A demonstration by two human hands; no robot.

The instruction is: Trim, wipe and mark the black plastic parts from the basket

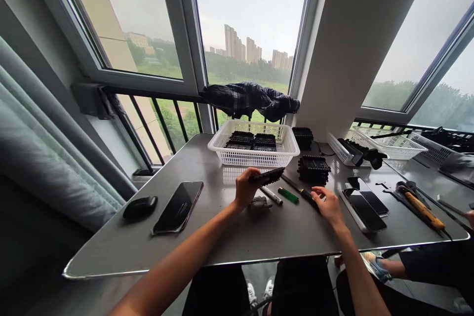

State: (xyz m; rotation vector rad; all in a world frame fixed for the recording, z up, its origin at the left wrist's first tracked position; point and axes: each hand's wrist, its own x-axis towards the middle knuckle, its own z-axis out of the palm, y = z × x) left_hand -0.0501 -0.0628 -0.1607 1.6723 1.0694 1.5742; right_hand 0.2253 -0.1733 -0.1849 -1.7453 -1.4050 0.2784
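My left hand (246, 188) is closed around the near end of a black plastic piece with toothed edges (270, 176), tilted up above the table. My right hand (329, 205) has its fingers curled at the handle of a slim black tool with a yellow band (308, 198), which lies slantwise on the table; its handle end is partly hidden by the hand. Between the hands lie a green lighter (288, 195) and a white marker pen (272, 195). A crumpled grey cloth-like thing (259, 205) sits below my left hand.
A white basket (255, 158) holds black toothed pieces. Stacks of similar pieces (313, 170) stand beside it. Phones (178, 207) lie left and right, with a mouse (140, 207) at far left. A yellow-handled tool (424, 211) and another person's hand (470, 217) are at right.
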